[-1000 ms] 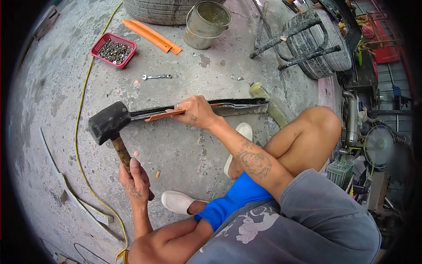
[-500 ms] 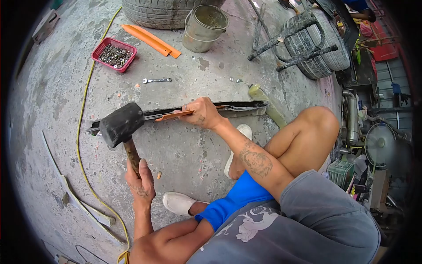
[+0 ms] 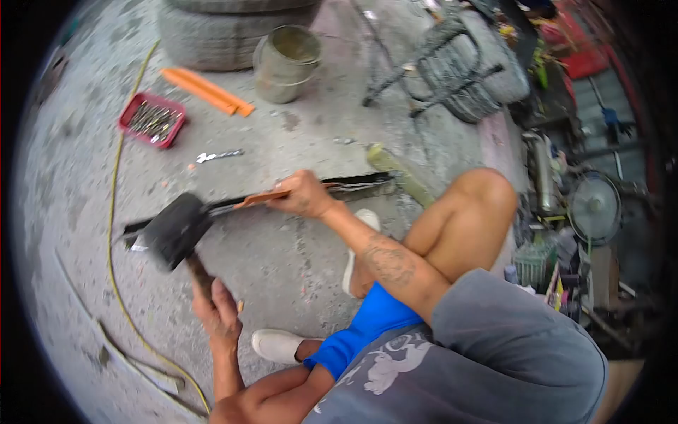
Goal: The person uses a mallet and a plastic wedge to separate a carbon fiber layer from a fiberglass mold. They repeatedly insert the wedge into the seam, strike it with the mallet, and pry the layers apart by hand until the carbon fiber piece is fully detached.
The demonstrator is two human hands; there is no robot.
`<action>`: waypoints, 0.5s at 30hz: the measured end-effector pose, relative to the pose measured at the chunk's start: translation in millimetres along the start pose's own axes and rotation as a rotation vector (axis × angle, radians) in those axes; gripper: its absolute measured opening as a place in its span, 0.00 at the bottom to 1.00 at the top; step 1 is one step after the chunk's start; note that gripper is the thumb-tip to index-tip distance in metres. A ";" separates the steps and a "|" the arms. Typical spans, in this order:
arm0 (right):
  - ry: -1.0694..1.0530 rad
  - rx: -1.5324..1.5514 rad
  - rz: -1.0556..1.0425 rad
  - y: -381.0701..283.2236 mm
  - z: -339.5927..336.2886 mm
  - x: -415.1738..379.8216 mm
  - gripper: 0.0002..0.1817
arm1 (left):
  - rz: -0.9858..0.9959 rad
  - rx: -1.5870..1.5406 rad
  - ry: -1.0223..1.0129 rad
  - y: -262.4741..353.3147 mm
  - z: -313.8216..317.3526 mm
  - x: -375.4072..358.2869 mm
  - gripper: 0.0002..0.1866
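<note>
My left hand point(image 3: 218, 311) is closed round the wooden handle of a black rubber mallet point(image 3: 178, 230). The mallet's head is raised and overlaps the left part of a long, dark strip point(image 3: 360, 181) lying across the concrete floor. With closed fingers, my right hand point(image 3: 304, 194) grips a thin orange strip point(image 3: 263, 197) along the dark one, near its middle. My fingers partly hide both strips there. A greenish, curved piece point(image 3: 401, 175) lies by the dark strip's right end.
Beyond the strip lie a wrench point(image 3: 220, 155), a red basket of bolts point(image 3: 152, 120) and orange pieces point(image 3: 205, 90). A metal bucket point(image 3: 287, 63) stands by stacked tyres point(image 3: 212, 35). A yellow cord point(image 3: 115, 233) runs down the left. A fan point(image 3: 595, 206) and clutter fill the right.
The view has shifted, so the floor items appear further left and lower. The mallet appears lower and slightly left, blurred by motion. Both hands keep their holds.
</note>
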State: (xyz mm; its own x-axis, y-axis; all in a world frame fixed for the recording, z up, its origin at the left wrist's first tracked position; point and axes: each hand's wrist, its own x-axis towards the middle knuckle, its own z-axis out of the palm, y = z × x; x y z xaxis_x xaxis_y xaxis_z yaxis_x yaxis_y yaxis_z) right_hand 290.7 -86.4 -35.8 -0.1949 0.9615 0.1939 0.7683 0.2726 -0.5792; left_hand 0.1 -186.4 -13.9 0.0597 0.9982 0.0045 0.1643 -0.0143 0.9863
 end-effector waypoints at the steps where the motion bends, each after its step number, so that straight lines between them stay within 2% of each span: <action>1: -0.026 0.029 -0.013 2.0 -3.3 0.3 0.12 | -0.043 -0.024 -0.029 7.9 1.9 1.2 0.11; 3: 0.011 0.017 -0.004 3.8 -11.3 -1.6 0.13 | -0.012 0.284 -0.180 25.4 6.4 11.1 0.12; 7: -0.009 0.025 0.064 1.9 -12.5 -1.8 0.12 | -0.087 0.092 -0.129 17.0 9.0 12.5 0.12; 9: -0.015 0.036 0.047 6.9 -13.3 -2.3 0.11 | -0.007 0.090 -0.076 22.2 12.0 9.9 0.11; 10: 0.005 0.024 0.041 12.2 -12.4 -3.5 0.11 | 0.160 0.357 -0.164 15.1 10.1 20.1 0.10; 13: 0.043 0.050 0.055 10.2 -13.2 -3.9 0.09 | -0.178 0.213 -0.201 28.7 3.4 19.9 0.10; 15: -0.015 0.053 0.090 11.9 -11.7 -5.9 0.07 | -0.171 0.202 -0.182 23.8 2.6 15.8 0.11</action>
State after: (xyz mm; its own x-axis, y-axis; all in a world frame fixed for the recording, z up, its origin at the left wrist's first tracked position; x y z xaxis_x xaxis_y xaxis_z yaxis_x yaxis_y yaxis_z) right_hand 308.2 -89.3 -34.6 -0.1358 0.9824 0.1280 0.7498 0.1864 -0.6349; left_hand 7.5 -171.1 9.2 0.1864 0.9606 -0.2060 0.3784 0.1233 0.9174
